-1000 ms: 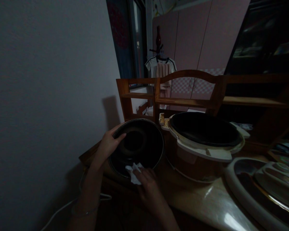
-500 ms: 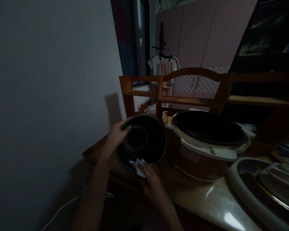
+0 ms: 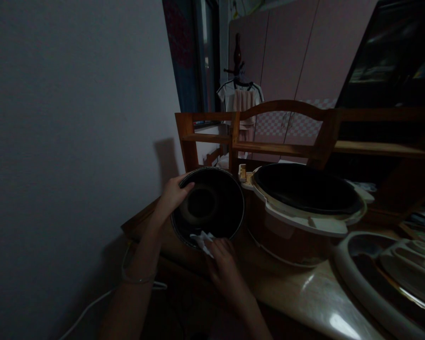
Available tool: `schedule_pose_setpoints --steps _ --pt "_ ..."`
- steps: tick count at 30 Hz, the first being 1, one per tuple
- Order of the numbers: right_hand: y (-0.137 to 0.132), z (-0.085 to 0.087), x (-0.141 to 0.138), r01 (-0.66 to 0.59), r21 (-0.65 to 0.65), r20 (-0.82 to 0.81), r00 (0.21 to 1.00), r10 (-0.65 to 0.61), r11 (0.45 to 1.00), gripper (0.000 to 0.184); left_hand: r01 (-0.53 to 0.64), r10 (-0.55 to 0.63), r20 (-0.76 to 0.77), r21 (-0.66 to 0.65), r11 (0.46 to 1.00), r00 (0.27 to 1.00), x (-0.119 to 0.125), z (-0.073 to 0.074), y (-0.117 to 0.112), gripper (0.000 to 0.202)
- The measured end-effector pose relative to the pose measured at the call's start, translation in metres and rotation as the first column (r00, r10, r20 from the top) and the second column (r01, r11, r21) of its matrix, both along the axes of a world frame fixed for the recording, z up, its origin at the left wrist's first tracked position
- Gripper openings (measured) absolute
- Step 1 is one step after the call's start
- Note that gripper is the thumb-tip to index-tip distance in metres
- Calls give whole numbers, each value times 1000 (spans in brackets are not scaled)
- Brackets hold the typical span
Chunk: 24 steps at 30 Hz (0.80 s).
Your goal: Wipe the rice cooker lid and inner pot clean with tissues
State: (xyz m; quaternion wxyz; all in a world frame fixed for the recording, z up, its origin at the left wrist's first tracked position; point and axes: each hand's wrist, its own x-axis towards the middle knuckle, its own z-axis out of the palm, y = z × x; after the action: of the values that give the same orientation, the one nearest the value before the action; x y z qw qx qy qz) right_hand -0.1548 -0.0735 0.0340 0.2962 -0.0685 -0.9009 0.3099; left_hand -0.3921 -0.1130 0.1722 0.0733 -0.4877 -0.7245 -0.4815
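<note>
A round black inner pot is tilted toward me at the left end of the table, its dark inside showing. My left hand grips its upper left rim, thumb inside and the other fingers hidden behind. At the lower rim, my right hand pinches a crumpled white tissue that lies against the pot's inner edge. Just right of the pot stands a cooker body with a pale rim and a dark, open top.
A pale cooker lid lies on the wooden table at the lower right. Behind runs a wooden shelf frame. A white wall rises close on the left, with a white cord hanging below.
My right hand and the tissue have shifted up very slightly along the lower rim. The pot has tipped a touch; my left hand keeps its hold on the rim.
</note>
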Motion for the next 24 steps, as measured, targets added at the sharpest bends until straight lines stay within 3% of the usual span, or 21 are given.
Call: schedule_pose_setpoints --steps 10,24 --pt "-1 4 0 -4 2 29 1000 4 1000 60 -82 82 -8 -44 996 997 -4 -1 0 44" --pt "-4 5 4 -16 -8 49 999 16 1000 65 -70 70 -8 -22 997 997 3 -1 -6 46"
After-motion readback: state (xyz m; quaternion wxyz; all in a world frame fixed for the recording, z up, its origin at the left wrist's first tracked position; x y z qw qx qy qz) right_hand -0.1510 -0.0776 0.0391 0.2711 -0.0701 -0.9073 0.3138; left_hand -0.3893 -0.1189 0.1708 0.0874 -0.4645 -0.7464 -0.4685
